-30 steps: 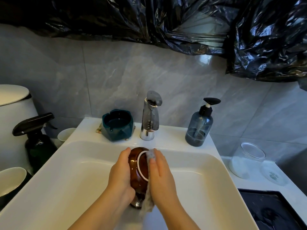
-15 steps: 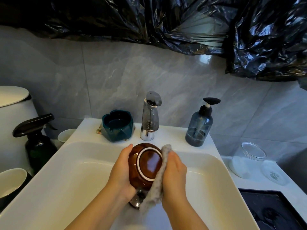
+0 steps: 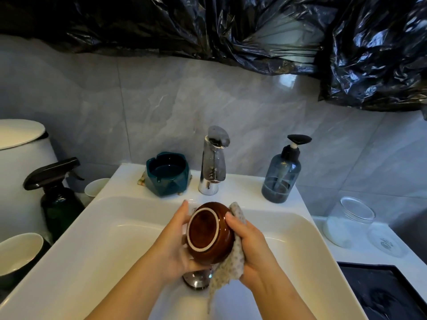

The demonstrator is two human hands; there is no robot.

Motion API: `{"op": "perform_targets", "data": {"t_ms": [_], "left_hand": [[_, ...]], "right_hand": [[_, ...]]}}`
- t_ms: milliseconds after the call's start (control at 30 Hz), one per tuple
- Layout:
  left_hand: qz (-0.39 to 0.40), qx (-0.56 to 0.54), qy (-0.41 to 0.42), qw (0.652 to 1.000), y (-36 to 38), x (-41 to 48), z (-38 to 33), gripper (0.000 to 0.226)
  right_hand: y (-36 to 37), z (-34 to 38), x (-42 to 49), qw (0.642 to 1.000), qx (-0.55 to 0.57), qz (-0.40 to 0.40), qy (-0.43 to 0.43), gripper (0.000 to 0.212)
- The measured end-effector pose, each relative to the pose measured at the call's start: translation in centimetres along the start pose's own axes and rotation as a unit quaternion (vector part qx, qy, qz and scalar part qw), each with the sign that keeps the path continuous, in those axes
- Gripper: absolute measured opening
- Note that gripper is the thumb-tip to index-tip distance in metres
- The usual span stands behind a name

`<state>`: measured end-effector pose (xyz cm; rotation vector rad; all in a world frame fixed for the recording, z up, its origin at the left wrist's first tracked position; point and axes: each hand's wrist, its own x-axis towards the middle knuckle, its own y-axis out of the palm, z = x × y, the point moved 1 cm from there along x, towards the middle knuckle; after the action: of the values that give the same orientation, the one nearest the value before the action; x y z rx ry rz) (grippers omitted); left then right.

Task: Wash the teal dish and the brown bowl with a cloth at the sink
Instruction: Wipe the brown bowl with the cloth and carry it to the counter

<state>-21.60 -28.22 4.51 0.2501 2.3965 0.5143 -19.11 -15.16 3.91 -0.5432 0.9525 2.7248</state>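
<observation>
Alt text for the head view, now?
Over the white sink, the left hand holds the brown bowl, base facing the camera, while the right hand presses a cloth against its side. The teal dish sits by the faucet.

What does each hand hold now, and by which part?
The left hand grips the glossy brown ceramic bowl by its left outer wall. The right hand holds the speckled grey cloth by its middle, pressed against the bowl's right wall.

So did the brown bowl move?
Yes. The bowl turned its bottom toward the camera and shifted slightly right, now in line with the tap.
</observation>
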Motion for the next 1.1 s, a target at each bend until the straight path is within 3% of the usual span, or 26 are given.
{"op": "perform_targets", "data": {"t_ms": [100, 167, 233, 333, 400, 500, 600, 667, 733, 767, 800, 833, 900, 933, 1033, 1100], "left_hand": [[0.059, 0.040, -0.012, 0.997, 0.7, -0.7, 0.2, 0.062], [0.048, 0.050, 0.005, 0.998, 0.9, -0.8, 0.3, 0.070], [0.033, 0.042, 0.011, 0.999, 0.6, -0.4, 0.2, 0.072], [0.045, 0.011, -0.021, 0.999, 0.0, 0.3, 0.1, 0.084], [0.058, 0.011, -0.032, 0.998, -0.2, 0.6, 0.1, 0.079], [0.053, 0.000, -0.016, 0.998, -0.6, 0.7, -0.3, 0.069], [0.067, -0.025, -0.016, 0.997, -0.9, 0.3, -1.0, 0.078], [0.069, -0.045, -0.021, 0.996, -1.0, 0.2, -1.1, 0.076], [0.071, -0.043, -0.020, 0.996, -1.2, 0.2, -1.2, 0.073], [0.077, -0.042, -0.018, 0.996, -1.3, 0.2, -1.2, 0.071], [0.088, -0.045, -0.014, 0.995, -1.3, 0.1, -1.3, 0.069], [0.100, -0.050, -0.009, 0.994, -1.3, 0.1, -1.4, 0.066], [0.119, -0.069, 0.005, 0.990, -1.2, 0.2, -1.6, 0.062], [0.124, -0.077, 0.013, 0.989, -1.2, 0.2, -1.6, 0.061], [0.117, -0.068, 0.031, 0.990, -1.0, 0.1, -1.1, 0.056], [0.110, -0.048, 0.044, 0.992, -0.1, -0.5, -0.6, 0.055]], "right_hand": [[0.6, -0.3, -1.0, 0.988, -0.135, -0.014, -0.071, 0.040], [1.0, -0.7, -1.5, 0.973, -0.211, -0.014, -0.098, 0.034], [1.4, -0.9, -1.8, 0.968, -0.232, 0.003, -0.098, 0.032], [2.1, -0.6, -2.3, 0.981, -0.180, 0.052, -0.056, 0.025], [2.3, -0.6, -2.5, 0.982, -0.168, 0.073, -0.044, 0.023], [2.2, -0.7, -2.8, 0.952, -0.275, 0.113, -0.069, 0.022], [2.2, -0.8, -3.3, 0.866, -0.471, 0.132, -0.103, 0.022], [2.2, -1.1, -3.1, 0.758, -0.624, 0.111, -0.154, 0.014], [2.0, -1.2, -2.6, 0.647, -0.730, 0.104, -0.194, 0.035], [1.9, -1.2, -2.4, 0.626, -0.746, 0.098, -0.206, 0.045], [1.8, -0.9, -2.3, 0.624, -0.745, 0.090, -0.219, 0.050], [1.7, -0.5, -2.5, 0.651, -0.720, 0.082, -0.226, 0.049], [1.6, 0.3, -2.8, 0.736, -0.629, 0.082, -0.235, 0.038], [1.6, 0.7, -2.9, 0.758, -0.598, 0.084, -0.246, 0.035], [1.7, 0.8, -3.0, 0.764, -0.584, 0.065, -0.266, 0.031], [1.8, 0.1, -2.7, 0.780, -0.559, 0.006, -0.280, 0.025]]}}
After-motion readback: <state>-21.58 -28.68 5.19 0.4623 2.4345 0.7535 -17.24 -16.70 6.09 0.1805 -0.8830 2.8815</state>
